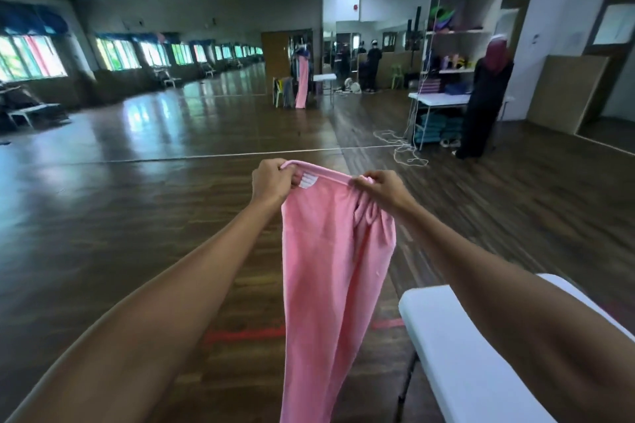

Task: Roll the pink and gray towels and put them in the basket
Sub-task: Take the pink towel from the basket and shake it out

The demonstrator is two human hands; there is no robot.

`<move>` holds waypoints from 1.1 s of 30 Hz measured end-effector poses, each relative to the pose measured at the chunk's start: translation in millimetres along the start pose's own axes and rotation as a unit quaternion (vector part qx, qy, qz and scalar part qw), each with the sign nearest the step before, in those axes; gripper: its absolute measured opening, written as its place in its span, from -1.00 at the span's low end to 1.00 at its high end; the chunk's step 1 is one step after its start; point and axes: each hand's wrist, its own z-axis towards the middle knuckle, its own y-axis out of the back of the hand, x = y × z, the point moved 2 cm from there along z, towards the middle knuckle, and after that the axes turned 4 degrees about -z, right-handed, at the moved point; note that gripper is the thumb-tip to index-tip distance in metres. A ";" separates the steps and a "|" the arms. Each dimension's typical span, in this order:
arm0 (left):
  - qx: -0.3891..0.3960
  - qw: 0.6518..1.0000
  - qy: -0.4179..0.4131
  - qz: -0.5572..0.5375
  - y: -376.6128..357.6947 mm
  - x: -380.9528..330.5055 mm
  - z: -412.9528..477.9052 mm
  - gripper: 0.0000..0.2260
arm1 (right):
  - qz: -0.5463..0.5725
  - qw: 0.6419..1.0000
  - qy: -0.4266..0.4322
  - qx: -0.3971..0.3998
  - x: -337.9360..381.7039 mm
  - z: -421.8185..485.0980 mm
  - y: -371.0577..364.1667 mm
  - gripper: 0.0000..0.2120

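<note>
Wood floor (137,216), one pink towel (330,268)

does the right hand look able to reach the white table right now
Probably yes: the white table lies close, low on that side, nothing between, though the right hand grips the pink towel.

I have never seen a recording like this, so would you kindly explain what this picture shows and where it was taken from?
There is no machine here: a person wears a camera on the head, so this one picture looks forward and down along their bare arms. The left hand and right hand each grip the top edge of a pink towel, which hangs unrolled above the floor. A white table stands at lower right. No gray towel or basket is in view.
</note>
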 end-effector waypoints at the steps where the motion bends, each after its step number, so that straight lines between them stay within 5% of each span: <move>1: 0.003 1.000 -0.002 -0.001 -14.3 1.8 14.2 -0.76 | -0.011 1.000 -0.005 -0.005 -10.7 15.3 6.5 -0.80; 7: 0.021 0.999 0.009 -0.034 -101.3 21.9 101.2 -0.73 | -0.065 0.996 -0.051 -0.035 -92.7 104.0 39.4 -0.67; 13: 0.051 0.997 0.018 -0.061 -200.1 44.5 196.1 -0.77 | -0.095 0.991 -0.083 -0.049 -171.4 195.9 69.7 -0.77; 17: 0.060 0.996 0.036 -0.055 -264.1 61.7 265.1 -0.80 | -0.114 0.985 -0.121 -0.051 -231.8 254.6 106.4 -0.43; 22: 0.086 0.994 0.065 -0.025 -320.2 92.5 318.9 -0.79 | -0.082 0.956 -0.258 -0.113 -305.2 288.7 148.0 -0.76; 29: 0.087 0.991 0.098 0.038 -362.7 141.6 331.3 -0.82 | -0.183 0.932 -0.270 -0.161 -381.3 274.5 187.9 -0.70; 33: 0.108 0.975 0.034 0.191 -366.4 174.6 291.4 -0.77 | -0.165 0.905 -0.293 -0.259 -427.2 229.1 194.4 -0.69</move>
